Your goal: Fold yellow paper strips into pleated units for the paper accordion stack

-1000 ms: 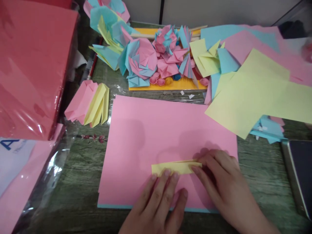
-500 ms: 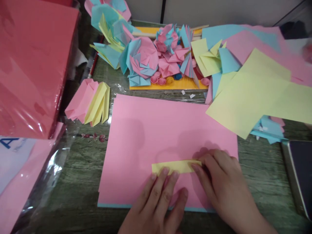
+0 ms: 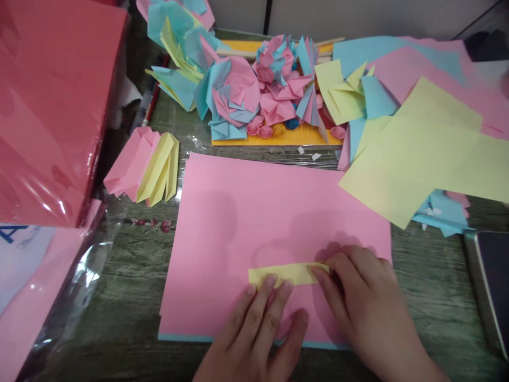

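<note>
A narrow folded strip of yellow paper (image 3: 298, 274) lies across a stack of pink paper (image 3: 238, 212), whose lowest sheet shows a blue edge. My left hand (image 3: 258, 329) rests flat, with its fingertips spread along the strip's near edge. At the strip's right end, my right hand (image 3: 361, 297) pinches the paper between thumb and forefinger. To the left of the stack are a pleated pink paper piece (image 3: 133, 162) and a pleated yellow one (image 3: 161, 168), side by side.
Folded paper flowers (image 3: 238, 95) cover a yellow-orange board (image 3: 238, 141) at the back. Loose yellow sheets (image 3: 421, 154) overlap the stack's far right corner. A phone-like device (image 3: 491, 286) lies at the right. A plastic-wrapped red pack (image 3: 59, 106) is at the left.
Both hands keep nearly the same hold on the yellow strip. The view has shifted very slightly; nothing else has visibly moved.
</note>
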{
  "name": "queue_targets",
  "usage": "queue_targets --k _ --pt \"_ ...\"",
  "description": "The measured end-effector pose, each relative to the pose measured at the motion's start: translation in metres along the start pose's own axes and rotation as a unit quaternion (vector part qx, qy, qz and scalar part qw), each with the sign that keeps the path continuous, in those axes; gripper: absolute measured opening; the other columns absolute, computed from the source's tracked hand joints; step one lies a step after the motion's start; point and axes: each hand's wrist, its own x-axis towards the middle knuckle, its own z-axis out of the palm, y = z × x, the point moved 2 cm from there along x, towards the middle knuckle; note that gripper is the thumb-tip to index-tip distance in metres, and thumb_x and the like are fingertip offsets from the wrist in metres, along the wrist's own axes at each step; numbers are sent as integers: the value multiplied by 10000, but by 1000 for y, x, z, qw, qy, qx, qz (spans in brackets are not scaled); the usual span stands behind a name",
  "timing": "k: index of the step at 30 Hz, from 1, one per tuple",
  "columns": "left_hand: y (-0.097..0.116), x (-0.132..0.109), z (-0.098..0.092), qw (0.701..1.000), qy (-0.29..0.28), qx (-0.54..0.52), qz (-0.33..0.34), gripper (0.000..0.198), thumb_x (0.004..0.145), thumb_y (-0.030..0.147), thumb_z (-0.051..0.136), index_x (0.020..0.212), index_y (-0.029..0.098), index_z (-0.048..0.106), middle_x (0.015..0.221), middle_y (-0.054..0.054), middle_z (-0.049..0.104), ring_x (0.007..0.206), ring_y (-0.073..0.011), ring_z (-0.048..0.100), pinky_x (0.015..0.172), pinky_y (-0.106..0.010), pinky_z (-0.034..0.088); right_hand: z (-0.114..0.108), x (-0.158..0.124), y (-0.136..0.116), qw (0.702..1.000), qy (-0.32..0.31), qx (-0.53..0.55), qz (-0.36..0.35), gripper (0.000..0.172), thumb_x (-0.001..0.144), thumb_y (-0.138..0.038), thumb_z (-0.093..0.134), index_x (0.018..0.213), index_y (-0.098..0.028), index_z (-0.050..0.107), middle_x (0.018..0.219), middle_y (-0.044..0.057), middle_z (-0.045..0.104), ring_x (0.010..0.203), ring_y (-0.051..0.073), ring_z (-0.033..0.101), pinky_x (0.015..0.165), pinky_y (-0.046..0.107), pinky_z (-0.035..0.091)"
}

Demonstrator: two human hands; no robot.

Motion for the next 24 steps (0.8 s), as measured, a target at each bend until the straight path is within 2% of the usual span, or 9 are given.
queue_targets --k 3,13,21,24 --pt "0 -1 1 1000 28 -7 -9 528 844 518 415 1264 199 442 1235 -117 533 1174 -302 445 1018 -440 208 0 0 -1 1000 6 -3 0 244 870 -305 425 668 -192 502 682 42 482 655 192 414 619 329 296" --pt "1 -3 4 1000 20 8 -14 514 838 475 448 1283 221 411 1253 -104 510 1185 -291 435 1045 -432 203 -1 2 -2 1000 0 -6 9 223 860 -272 437 664 -189 505 669 42 480 669 192 425 653 344 309" --pt "8 -6 9 998 16 -13 -61 552 793 450 523 1282 228 394 1320 -116 424 1285 -329 274 1055 -443 198 -1 2 -5 1000 -1 -16 12 206 852 -266 438 680 -188 519 670 45 484 669 195 413 624 336 288" --pt "10 -6 9 999 6 -1 -45 560 795 446 521 1291 231 377 1327 -114 411 1285 -333 268 1058 -441 186 0 2 -5 1000 0 -22 9 200 851 -273 442 687 -188 519 680 49 482 680 198 413 626 337 290"
